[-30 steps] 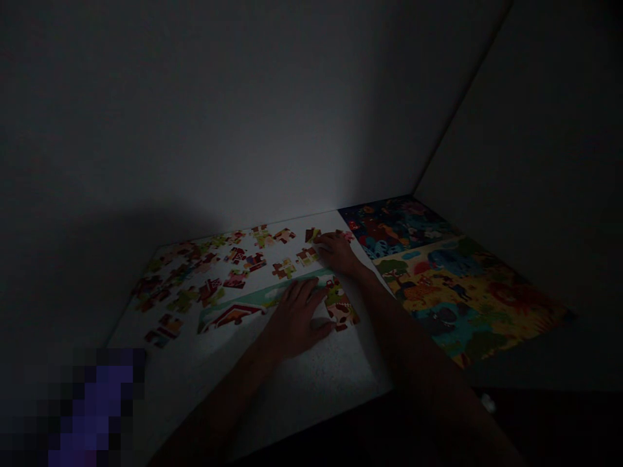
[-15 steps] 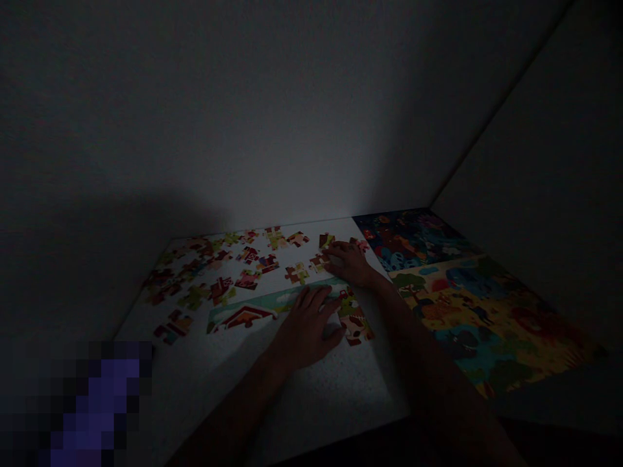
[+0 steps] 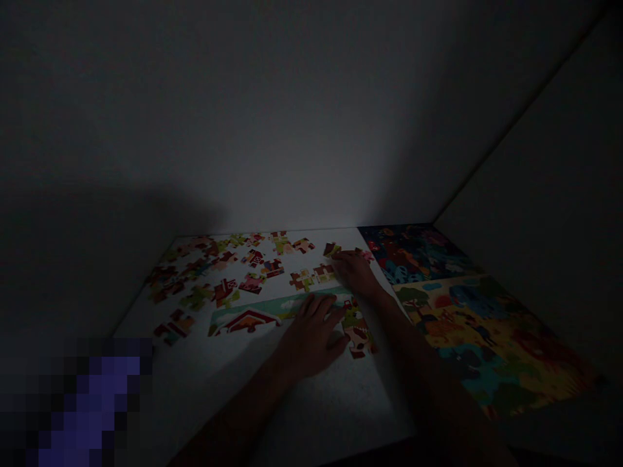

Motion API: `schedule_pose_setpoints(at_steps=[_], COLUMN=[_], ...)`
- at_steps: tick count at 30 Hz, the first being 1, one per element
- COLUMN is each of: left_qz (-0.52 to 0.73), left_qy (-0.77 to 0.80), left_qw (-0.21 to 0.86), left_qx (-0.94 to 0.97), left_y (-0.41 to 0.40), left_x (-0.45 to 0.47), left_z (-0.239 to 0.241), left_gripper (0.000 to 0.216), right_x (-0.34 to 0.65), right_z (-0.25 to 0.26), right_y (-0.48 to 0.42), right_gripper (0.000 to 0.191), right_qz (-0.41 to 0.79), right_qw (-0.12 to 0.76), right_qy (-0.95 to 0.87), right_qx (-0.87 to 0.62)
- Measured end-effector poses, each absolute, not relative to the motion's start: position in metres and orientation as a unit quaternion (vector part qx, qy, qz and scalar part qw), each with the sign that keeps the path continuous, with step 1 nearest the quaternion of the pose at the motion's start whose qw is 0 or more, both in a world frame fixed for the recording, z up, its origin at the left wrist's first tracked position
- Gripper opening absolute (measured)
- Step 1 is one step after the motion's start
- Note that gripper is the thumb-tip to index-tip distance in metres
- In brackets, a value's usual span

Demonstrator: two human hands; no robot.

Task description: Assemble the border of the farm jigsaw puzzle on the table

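Note:
My left hand (image 3: pixel 311 337) lies flat with its fingers spread, fingertips on the right part of a joined puzzle strip (image 3: pixel 287 310) showing a turquoise sky and red roof. Just right of its thumb, a joined block of puzzle pieces (image 3: pixel 359 340) with a brown-and-white animal runs down from the strip. Farther back, my right hand (image 3: pixel 357 272) has its fingers bent and drawn together. Its fingertips meet the lower edge of a green-and-brown puzzle piece (image 3: pixel 332 249); whatever is between them is hidden. Two joined pale pieces (image 3: pixel 311 277) lie left of this hand.
Many loose puzzle pieces (image 3: pixel 195 295) cover the left and back of the white table (image 3: pixel 311 415). A pink piece (image 3: pixel 365 255) lies behind my right hand. Two finished puzzles, one dark blue (image 3: pixel 413 253) and one with yellow animal scenery (image 3: pixel 467 331), are on the right. A wall (image 3: pixel 292 162) rises behind.
My right hand's fingers, more spread before, are now curled closer together beside the green-and-brown piece. My left hand stays on the strip. The view has shifted slightly.

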State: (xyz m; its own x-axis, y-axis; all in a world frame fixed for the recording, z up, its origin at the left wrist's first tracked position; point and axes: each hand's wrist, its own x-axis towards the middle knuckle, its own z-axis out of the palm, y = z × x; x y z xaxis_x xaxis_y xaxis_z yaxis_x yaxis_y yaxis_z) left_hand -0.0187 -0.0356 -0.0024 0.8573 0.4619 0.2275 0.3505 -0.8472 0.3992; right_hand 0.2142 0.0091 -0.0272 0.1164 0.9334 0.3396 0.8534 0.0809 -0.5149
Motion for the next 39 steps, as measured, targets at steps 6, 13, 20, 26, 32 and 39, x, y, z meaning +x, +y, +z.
schedule_pose_setpoints(at_steps=[6,13,20,26,32,39], left_qz=[0.171,0.188,0.206,0.21,0.217,0.194], left_qy=[0.213,0.208,0.206,0.207,0.205,0.206], left_qw=[0.181,0.176,0.183,0.189,0.188,0.188], left_qx=[0.945,0.944,0.939,0.937,0.936,0.94], left_y=[-0.034,-0.035,-0.035,-0.035,-0.035,-0.032], left_x=[-0.019,-0.02,-0.021,-0.02,-0.021,-0.019], left_z=[-0.005,-0.011,-0.013,-0.014,-0.013,-0.013], left_gripper=[0.042,0.044,0.044,0.042,0.041,0.038], right_x=[0.221,0.228,0.22,0.235,0.245,0.2], right_z=[-0.029,-0.035,-0.025,-0.024,-0.022,-0.007], right_y=[0.01,0.009,0.013,0.019,0.031,0.084], right_gripper=[0.036,0.041,0.038,0.038,0.036,0.048], right_qz=[0.013,-0.027,-0.016,0.02,0.062,0.144], right_qw=[0.356,0.361,0.345,0.318,0.328,0.254], right_qy=[-0.594,-0.542,-0.552,-0.553,-0.556,-0.701], right_qx=[-0.721,-0.759,-0.759,-0.77,-0.761,-0.65])
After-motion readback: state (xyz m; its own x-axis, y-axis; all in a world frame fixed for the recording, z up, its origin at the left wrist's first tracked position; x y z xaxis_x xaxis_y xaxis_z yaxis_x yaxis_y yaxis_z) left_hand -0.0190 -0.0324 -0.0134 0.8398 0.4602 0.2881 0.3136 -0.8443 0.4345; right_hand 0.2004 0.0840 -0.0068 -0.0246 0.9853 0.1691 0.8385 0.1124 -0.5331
